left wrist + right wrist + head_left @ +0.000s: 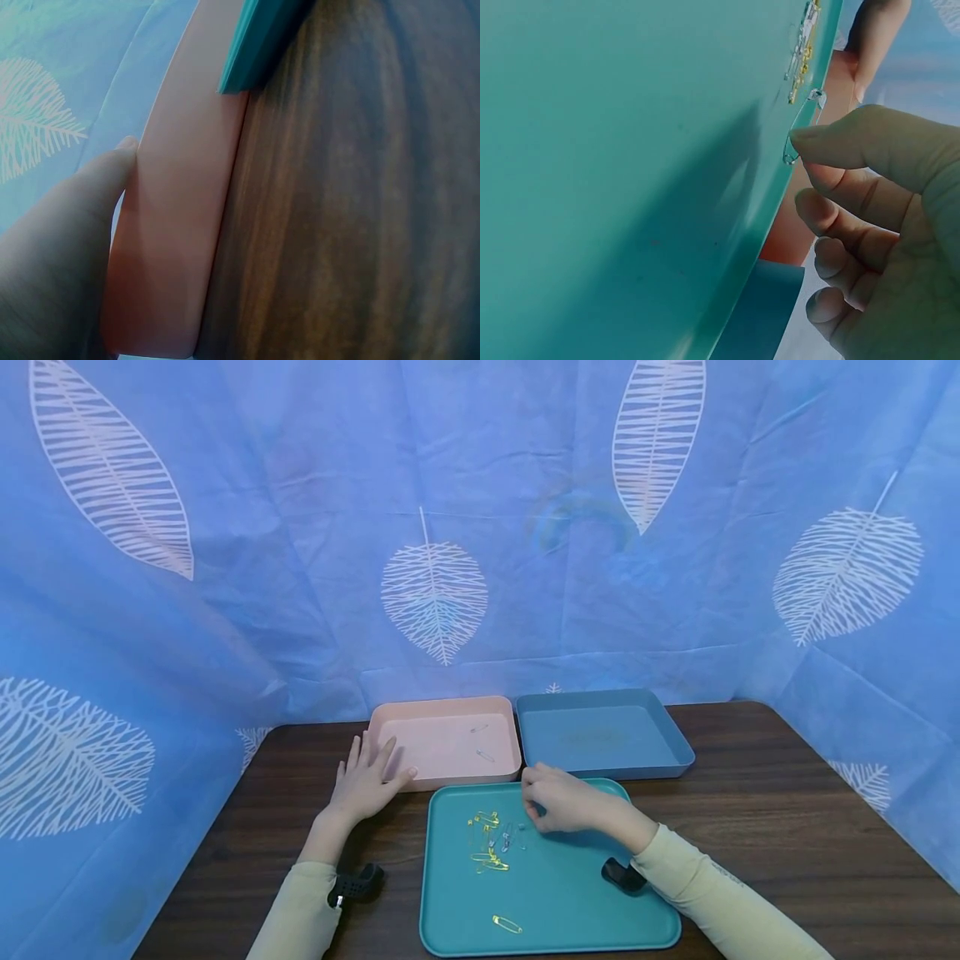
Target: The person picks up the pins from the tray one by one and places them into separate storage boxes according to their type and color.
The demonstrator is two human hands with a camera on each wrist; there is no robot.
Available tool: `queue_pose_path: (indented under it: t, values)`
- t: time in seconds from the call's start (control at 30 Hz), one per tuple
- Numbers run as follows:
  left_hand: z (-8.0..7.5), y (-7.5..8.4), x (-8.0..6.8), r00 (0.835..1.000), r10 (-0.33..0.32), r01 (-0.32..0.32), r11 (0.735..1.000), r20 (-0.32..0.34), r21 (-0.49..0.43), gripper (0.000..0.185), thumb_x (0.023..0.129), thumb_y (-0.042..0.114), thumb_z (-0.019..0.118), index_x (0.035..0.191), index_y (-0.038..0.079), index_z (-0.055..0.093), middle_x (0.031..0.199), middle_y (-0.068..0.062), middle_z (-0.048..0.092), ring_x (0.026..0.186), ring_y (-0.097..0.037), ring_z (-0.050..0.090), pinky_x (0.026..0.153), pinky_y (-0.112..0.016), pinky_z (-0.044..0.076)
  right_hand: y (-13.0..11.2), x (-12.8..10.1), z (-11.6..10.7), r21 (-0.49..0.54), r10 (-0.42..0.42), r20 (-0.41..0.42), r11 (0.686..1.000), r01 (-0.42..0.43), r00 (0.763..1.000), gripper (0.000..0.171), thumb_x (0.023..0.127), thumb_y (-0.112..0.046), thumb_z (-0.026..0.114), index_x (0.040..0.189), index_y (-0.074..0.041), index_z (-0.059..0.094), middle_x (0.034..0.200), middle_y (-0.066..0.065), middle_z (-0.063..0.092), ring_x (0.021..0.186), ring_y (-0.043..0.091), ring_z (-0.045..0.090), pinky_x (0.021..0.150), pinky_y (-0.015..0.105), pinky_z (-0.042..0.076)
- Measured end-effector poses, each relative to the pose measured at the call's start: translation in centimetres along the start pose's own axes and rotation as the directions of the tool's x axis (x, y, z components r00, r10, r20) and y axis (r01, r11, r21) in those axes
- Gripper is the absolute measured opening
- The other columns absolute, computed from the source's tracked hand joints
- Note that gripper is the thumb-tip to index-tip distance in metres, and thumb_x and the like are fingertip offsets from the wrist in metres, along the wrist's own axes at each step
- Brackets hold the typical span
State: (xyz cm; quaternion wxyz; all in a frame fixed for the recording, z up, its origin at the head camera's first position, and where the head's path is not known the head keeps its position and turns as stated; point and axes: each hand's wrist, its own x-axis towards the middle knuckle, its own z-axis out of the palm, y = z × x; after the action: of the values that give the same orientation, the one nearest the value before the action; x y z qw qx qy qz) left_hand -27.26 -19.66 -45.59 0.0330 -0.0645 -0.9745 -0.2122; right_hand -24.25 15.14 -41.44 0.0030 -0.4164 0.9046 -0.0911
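Note:
My right hand (pixel 558 799) is over the upper part of the teal tray (pixel 577 893). In the right wrist view its thumb and index finger pinch a silver safety pin (pixel 788 159), held above the tray. Gold safety pins (pixel 491 862) and a few silver safety pins (pixel 506 841) lie in a loose cluster on the tray. One gold safety pin (pixel 507 924) sits apart near the front. My left hand (pixel 366 783) rests with spread fingers on the near left corner of the pink tray (pixel 435 760). Two silver safety pins (pixel 485 755) lie inside that pink tray.
A blue tray (pixel 607 735) stands at the back, right of the pink one. All the trays are on a dark wooden table (pixel 787 802). Behind it hangs a blue curtain (pixel 322 568) with white leaf prints.

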Motion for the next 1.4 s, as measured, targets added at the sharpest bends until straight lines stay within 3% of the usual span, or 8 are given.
queue_pose_path:
  t: [0.4, 0.7, 1.03, 1.4]
  values:
    - [-0.1, -0.1, -0.1, 1.0, 0.006, -0.006, 1.0, 0.001, 0.012, 0.085, 0.09, 0.068, 0.048, 0.156, 0.02, 0.024, 0.163, -0.023, 0.0, 0.15, -0.044, -0.005, 0.11, -0.075, 0.007, -0.2, 1.1, -0.5, -0.059, -0.029, -0.078, 0.998, 0.024, 0.997, 0.026, 0.081, -0.01, 0.072, 0.066, -0.021, 0.053, 0.085, -0.007, 0.047, 0.076, 0.011, 0.034, 0.068, 0.023, 0.03]
    - [-0.3, 0.1, 0.0, 1.0, -0.006, 0.006, 1.0, 0.022, 0.019, 0.085, 0.09, 0.068, 0.047, 0.156, 0.021, 0.022, 0.163, -0.022, -0.002, 0.15, -0.044, -0.008, 0.111, -0.074, 0.006, -0.5, 2.1, -1.3, -0.05, -0.061, -0.107, 0.997, 0.055, 0.992, 0.023, 0.081, -0.009, 0.071, 0.067, -0.019, 0.056, 0.086, -0.005, 0.05, 0.077, 0.012, 0.035, 0.069, 0.024, 0.03]
    - [-0.3, 0.3, -0.1, 0.999, -0.018, 0.017, 1.0, 0.027, 0.022, 0.085, 0.09, 0.068, 0.047, 0.156, 0.021, 0.022, 0.163, -0.022, -0.002, 0.15, -0.043, -0.01, 0.11, -0.075, 0.001, -0.1, 4.0, -1.9, -0.04, -0.091, -0.199, 0.996, 0.084, 0.976, 0.023, 0.079, -0.005, 0.07, 0.067, -0.017, 0.054, 0.089, 0.0, 0.053, 0.084, 0.016, 0.039, 0.075, 0.031, 0.034]
    - [-0.1, 0.1, -0.1, 1.0, -0.002, 0.002, 1.0, 0.003, 0.002, 0.084, 0.09, 0.068, 0.047, 0.156, 0.021, 0.024, 0.163, -0.022, 0.0, 0.15, -0.043, -0.008, 0.11, -0.075, 0.0, 0.5, 6.7, -1.6, -0.03, -0.048, -0.277, 0.999, 0.041, 0.96, 0.022, 0.08, -0.007, 0.07, 0.067, -0.017, 0.056, 0.091, 0.001, 0.055, 0.084, 0.018, 0.043, 0.077, 0.034, 0.038]
